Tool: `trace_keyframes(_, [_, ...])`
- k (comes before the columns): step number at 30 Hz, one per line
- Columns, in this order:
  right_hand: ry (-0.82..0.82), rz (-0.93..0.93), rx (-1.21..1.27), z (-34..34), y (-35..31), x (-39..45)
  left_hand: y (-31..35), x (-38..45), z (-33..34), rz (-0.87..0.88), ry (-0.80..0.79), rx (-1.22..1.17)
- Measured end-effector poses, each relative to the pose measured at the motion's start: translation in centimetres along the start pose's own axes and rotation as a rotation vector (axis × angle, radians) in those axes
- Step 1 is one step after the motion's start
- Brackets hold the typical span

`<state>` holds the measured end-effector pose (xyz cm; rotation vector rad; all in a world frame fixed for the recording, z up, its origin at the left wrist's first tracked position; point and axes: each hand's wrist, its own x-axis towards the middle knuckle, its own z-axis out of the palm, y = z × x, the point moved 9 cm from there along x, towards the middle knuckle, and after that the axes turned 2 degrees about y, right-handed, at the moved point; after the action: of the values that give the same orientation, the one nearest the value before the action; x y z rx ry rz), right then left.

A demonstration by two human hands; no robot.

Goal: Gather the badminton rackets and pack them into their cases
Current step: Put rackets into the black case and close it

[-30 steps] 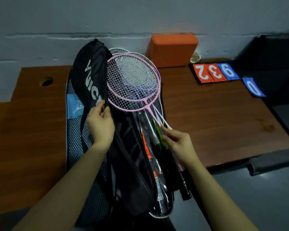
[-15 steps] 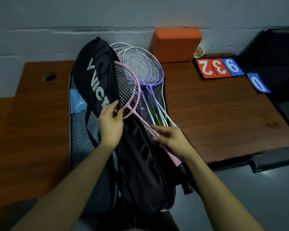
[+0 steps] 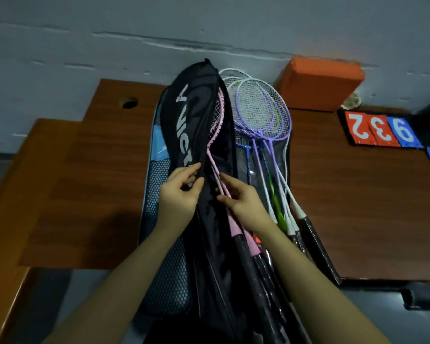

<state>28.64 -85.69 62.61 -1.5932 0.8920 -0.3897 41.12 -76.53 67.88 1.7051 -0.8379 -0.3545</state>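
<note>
A black racket case [image 3: 196, 120] with white lettering lies lengthwise on the brown table [image 3: 97, 194], over a blue mesh bag [image 3: 159, 219]. My left hand [image 3: 181, 192] pinches the edge of the case's opening. Two pink rackets [image 3: 215, 135] sit with their heads mostly inside the case, shafts sticking out. My right hand [image 3: 243, 204] holds their pink shafts just right of the opening. Several purple and white rackets [image 3: 263, 112] lie beside the case on the right, with their handles pointing toward me.
An orange block [image 3: 318, 83] stands against the wall behind the rackets. Red and blue number cards [image 3: 382, 130] lie at the right of the table. A round cable hole [image 3: 128, 102] is at the table's back left. Dark floor lies beyond the near edge.
The pink rackets have slid head-first from on top of the pile into the black case. My right hand moved up the shafts toward the opening; my left hand kept hold of the case edge.
</note>
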Motion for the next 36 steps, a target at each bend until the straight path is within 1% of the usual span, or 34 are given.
trace_keyframes(2, [-0.013, -0.042, -0.035, 1.1, -0.7, 1.2, -0.2, 0.1, -1.2, -0.001, 0.015, -0.018])
trace_keyframes(4, [-0.015, -0.086, -0.135, 1.9, -1.1, 2.3, -0.5, 0.6, -2.1, -0.011, 0.024, -0.024])
trace_keyframes(5, [-0.001, -0.119, -0.235, 2.2, -1.2, 2.9, -0.7, 0.9, -2.6, -0.019, 0.029, -0.033])
trace_keyframes(8, [0.084, -0.221, -0.65, 2.6, -1.6, 4.1, -1.4, 2.0, -3.7, -0.03, 0.042, -0.065])
trace_keyframes(9, [0.105, -0.242, -0.735, 2.8, -1.5, 4.2, -1.6, 2.2, -3.9, -0.026, 0.038, -0.071])
trace_keyframes(11, [0.106, -0.239, -0.834, 3.3, -0.8, 4.3, -1.9, 2.5, -3.5, -0.018, 0.015, -0.081])
trace_keyframes(14, [0.073, -0.185, -0.935, 3.5, 1.4, 4.4, -3.0, 2.3, -2.3, -0.031, -0.014, -0.078])
trace_keyframes(16, [0.064, -0.184, -0.978, 3.2, 1.9, 3.7, -4.3, 2.1, -1.7, -0.076, -0.012, -0.052])
trace_keyframes(18, [0.091, -0.191, -0.993, 2.4, 2.1, 2.3, -5.0, 1.8, -1.2, -0.082, -0.019, -0.007])
trace_keyframes(21, [0.113, -0.221, -0.978, 1.5, 2.5, -0.8, -4.6, 1.3, 0.0, 0.008, -0.081, 0.155])
trace_keyframes(24, [0.058, -0.299, -0.977, 1.6, 3.0, -4.5, -4.5, -0.2, 1.3, 0.089, -0.194, 0.348])
trace_keyframes(26, [0.024, -0.291, -0.95, 1.2, 3.9, -6.5, -4.3, -2.5, 1.8, 0.174, -0.26, 0.496])
trace_keyframes(28, [0.037, -0.259, -0.902, 0.4, 4.7, -8.1, -4.2, -5.6, 1.8, 0.221, -0.27, 0.579])
trace_keyframes(30, [0.026, -0.267, -0.89, 0.2, 5.1, -9.7, -4.2, -8.5, 1.4, 0.212, -0.228, 0.59])
trace_keyframes(33, [-0.063, -0.357, -0.931, 1.1, 5.6, -12.5, -4.3, -12.3, 0.9, 0.163, -0.187, 0.605])
trace_keyframes(36, [-0.143, -0.398, -0.944, 1.8, 6.5, -14.8, -5.1, -15.9, 0.4, 0.042, -0.203, 0.711])
